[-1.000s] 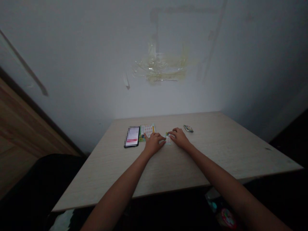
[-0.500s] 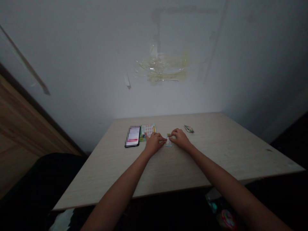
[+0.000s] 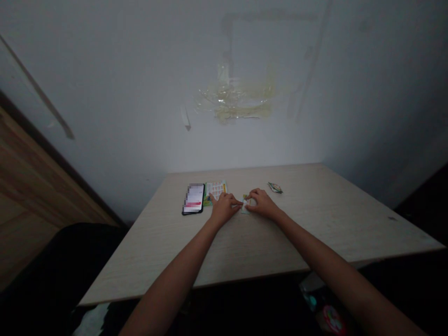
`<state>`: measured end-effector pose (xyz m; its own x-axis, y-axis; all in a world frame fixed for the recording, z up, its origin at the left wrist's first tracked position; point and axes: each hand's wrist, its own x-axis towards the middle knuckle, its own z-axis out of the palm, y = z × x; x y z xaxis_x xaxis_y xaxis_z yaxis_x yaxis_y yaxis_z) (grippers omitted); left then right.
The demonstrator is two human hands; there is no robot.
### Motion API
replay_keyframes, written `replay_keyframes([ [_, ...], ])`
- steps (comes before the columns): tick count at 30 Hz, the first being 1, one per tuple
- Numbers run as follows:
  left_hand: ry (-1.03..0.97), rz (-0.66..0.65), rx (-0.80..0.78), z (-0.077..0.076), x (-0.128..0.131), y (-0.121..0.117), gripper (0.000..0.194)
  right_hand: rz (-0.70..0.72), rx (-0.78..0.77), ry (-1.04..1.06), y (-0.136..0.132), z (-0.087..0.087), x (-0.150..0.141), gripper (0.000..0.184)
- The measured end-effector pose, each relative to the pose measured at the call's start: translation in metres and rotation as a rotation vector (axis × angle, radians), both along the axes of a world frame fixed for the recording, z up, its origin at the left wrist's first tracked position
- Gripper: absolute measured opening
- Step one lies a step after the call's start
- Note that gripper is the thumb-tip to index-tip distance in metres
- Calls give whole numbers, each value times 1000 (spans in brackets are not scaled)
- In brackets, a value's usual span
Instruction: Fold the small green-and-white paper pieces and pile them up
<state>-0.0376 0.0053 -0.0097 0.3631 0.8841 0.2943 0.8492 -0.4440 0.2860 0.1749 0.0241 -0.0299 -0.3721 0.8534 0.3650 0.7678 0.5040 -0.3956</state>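
Note:
A small printed slip of paper (image 3: 244, 210), with green, yellow and white patches, lies on the table between my hands. My left hand (image 3: 223, 208) presses its fingertips together at the slip's left edge, its thumb held apart. My right hand (image 3: 262, 204) has its thumb and forefinger bent onto the slip from the right. Fingers cover part of the slip, so its folds cannot be made out. Partly behind my left hand is a colourful printed leaflet (image 3: 216, 187). A phone (image 3: 194, 198) with a lit screen lies left of the leaflet.
A small folded colourful paper (image 3: 275, 187) lies beyond my right hand. The pale wooden table (image 3: 245, 256) meets a wall (image 3: 133, 84) with peeling tape (image 3: 241, 100). Below the front edge at right is a round pink object (image 3: 332, 319).
My right thumb has moved down towards me along the slip, opening a wider gap from the forefinger. My left hand is nearly still.

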Motion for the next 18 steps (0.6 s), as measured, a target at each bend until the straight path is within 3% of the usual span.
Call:
replay_keyframes([
  [18,-4,28,37,0,1,-3,18,45,-10,-50,-6,0,2,67],
])
